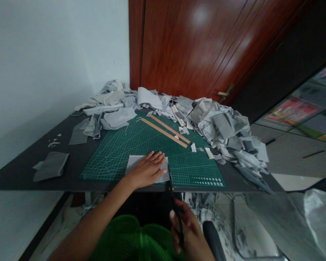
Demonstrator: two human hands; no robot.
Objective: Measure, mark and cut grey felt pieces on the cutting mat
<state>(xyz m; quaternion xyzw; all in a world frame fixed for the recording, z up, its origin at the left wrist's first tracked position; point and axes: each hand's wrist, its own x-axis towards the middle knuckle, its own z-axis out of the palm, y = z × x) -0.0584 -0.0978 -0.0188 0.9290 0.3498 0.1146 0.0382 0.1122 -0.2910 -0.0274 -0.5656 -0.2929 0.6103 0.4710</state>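
Fabric scrap heap behind cutting mat, wooden rulers on it

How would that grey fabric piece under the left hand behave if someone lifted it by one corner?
The grey fabric piece would probably droop; it lies thin and flat beneath the left hand, like the crumpled scraps piled behind. It looks light. It might slide on the smooth cutting mat.
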